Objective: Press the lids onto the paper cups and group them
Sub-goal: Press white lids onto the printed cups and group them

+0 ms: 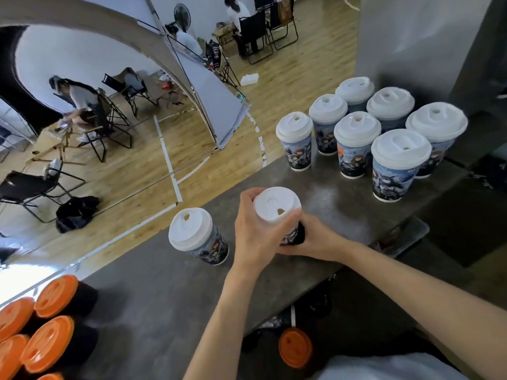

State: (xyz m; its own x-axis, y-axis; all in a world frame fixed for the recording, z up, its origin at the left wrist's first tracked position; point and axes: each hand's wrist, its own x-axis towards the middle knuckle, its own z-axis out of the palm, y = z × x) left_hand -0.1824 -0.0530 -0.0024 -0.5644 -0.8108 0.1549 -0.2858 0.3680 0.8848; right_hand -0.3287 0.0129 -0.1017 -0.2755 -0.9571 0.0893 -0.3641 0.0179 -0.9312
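from my remote seat i read this as the pressing step, close to its end on this one piece. the paper cup (293,233) was held at the middle of the grey table (164,311), tilted a little toward the camera, with its white lid (275,205) on top. the left hand (251,229) was curled round the lid's rim and the top of the cup from the left, thumb laid across the near edge of the lid. the right hand (318,241) gripped the lower body of the cup from the right. the lid looked level on the rim, though i could not tell whether it was snapped down all the way round, as the fingers hid most of the seam. a lone cup (197,237), lidded, stood just to the left of the hands. the group of seven lidded cups (356,141) stood well apart at the far right of the table. orange-lidded black cups (52,335) sat at the near left corner, and one more orange lid (295,348) showed below the near table edge. as i judged it, the next move called for a firm push round the rim, then a carry to the far right to join the group, set down upright without knocking its neighbours. the lone cup would likely need to follow.
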